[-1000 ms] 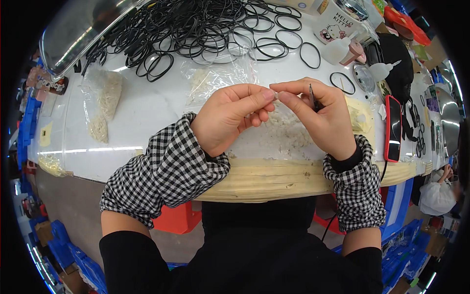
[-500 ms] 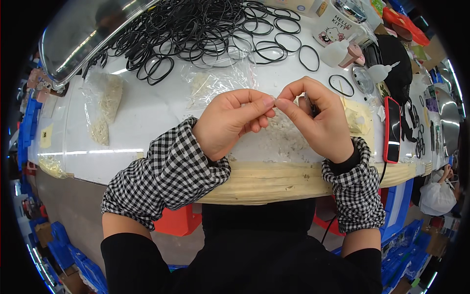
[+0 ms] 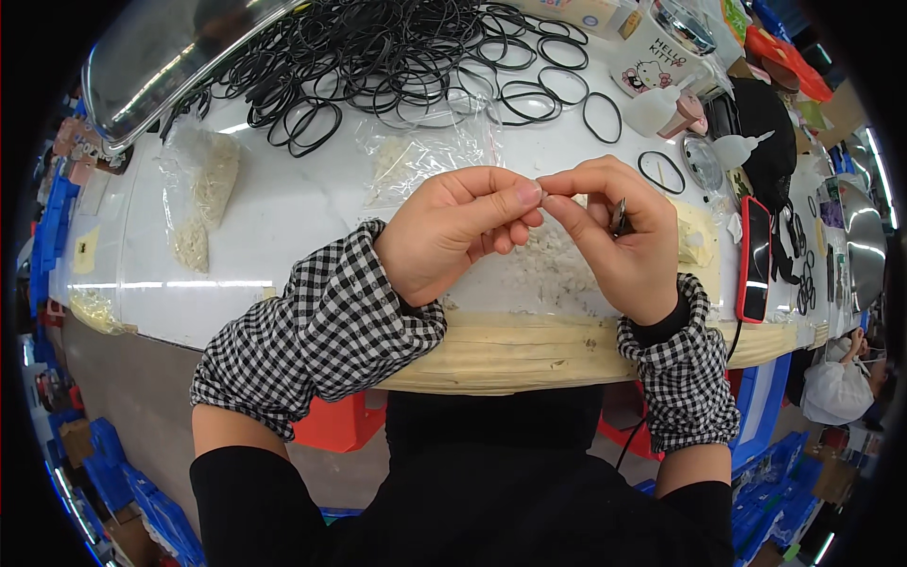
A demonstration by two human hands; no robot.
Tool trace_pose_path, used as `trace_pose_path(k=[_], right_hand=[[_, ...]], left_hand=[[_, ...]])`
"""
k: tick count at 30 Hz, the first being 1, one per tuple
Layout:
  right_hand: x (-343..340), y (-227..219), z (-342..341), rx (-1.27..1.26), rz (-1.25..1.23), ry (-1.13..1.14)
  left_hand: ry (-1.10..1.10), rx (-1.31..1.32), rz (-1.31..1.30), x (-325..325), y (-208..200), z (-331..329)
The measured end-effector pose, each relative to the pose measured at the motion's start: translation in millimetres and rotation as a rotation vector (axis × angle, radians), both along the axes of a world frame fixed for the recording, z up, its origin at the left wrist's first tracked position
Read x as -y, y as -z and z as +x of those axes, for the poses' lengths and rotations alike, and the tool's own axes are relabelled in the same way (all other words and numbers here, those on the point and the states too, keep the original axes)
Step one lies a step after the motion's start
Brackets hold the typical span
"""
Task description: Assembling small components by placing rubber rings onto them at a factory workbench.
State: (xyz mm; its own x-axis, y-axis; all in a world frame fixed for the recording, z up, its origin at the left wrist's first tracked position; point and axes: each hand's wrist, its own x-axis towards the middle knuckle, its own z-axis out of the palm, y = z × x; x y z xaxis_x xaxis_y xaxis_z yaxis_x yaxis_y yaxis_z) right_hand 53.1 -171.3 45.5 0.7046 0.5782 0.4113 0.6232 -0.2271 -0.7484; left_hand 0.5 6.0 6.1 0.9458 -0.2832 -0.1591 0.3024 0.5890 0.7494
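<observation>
L hand (image 3: 458, 227) & R hand (image 3: 628, 246) meet, fingers (image 3: 510, 200) pinched tight on tiny pale bit (image 3: 543, 197); R also holds dk tool (image 3: 619, 218).

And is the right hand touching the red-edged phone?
Apart: the head view shows the yellowish sheet lying between the right hand and the red-edged phone.

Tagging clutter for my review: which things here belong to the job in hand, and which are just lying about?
Apparently in use:
left hand
right hand, holding a dark tool
loose pale bits near the hands

Apparently lying about:
black bands
white cup
red-edged phone

Anything pinched is too small to identify.
</observation>
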Motion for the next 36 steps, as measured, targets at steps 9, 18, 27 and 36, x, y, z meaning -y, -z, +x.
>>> trace_pose_path(k=[9, 18, 27, 36], right_hand=[[-0.6, 0.4, -2.1, 0.114, 0.034, -0.008], [6.0, -6.2, 2.8, 0.253, -0.226, 0.035], [6.3, 1.5, 1.9, 0.237, -0.299, 0.057], [3.5, -6.0, 0.8, 0.227, -0.016, -0.046]], left_hand=[[0.047, -0.034, -0.193, 4.9, 0.3, 1.8], [0.059, 0.025, -0.143, 1.0, 0.6, 4.7], [0.103, -0.007, -0.193, 4.0, -1.5, 2.7], [0.131, -0.029, -0.138, 2.0, -1.0, 3.5]])
